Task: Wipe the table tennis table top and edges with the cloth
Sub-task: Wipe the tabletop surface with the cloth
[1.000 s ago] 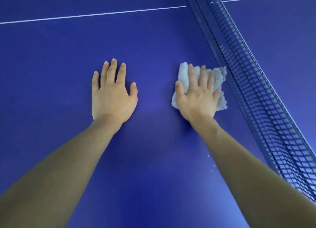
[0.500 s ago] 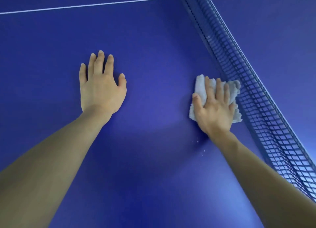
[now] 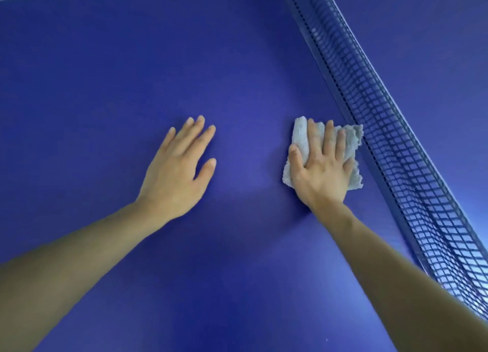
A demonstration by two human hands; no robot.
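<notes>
Cloth [image 3: 301,140] flat beneath right hand [image 3: 320,174]

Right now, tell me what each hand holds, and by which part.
Nothing is gripped. The right hand presses flat on the middle of the cloth, fingers straight, pinning it to the table. The left hand rests bare on the table.
</notes>
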